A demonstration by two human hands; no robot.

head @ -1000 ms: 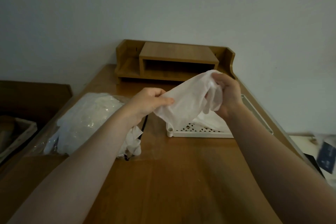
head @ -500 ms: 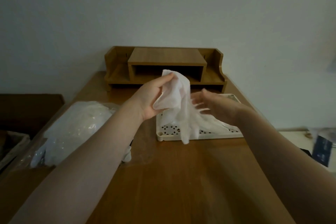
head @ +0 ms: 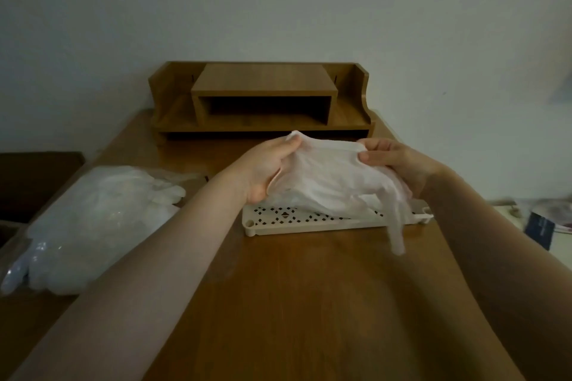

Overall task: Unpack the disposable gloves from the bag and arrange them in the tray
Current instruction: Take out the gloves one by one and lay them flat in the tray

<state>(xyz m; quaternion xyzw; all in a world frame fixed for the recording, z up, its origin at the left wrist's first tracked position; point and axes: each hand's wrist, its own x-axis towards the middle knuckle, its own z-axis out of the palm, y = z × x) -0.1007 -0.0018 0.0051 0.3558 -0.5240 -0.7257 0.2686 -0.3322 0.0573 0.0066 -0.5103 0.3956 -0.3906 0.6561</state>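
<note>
A thin white disposable glove (head: 331, 178) is stretched between my two hands just above the white perforated tray (head: 297, 221). My left hand (head: 267, 168) pinches its left edge and my right hand (head: 393, 161) pinches its right edge. One limp glove finger hangs down over the tray's front rim onto the table. More white gloves lie in the tray under the held one, mostly hidden. The clear plastic bag (head: 89, 226) full of white gloves lies on the table at the left.
A wooden desk organiser (head: 260, 99) stands at the back of the wooden table (head: 309, 303) against the wall. Dark furniture is at the far left. Papers and a dark blue item (head: 538, 227) sit on a lower surface at the right.
My right hand, open half a second ago, has taken hold of the glove's right edge. Both hands have spread the glove wide and brought it lower over the tray.
</note>
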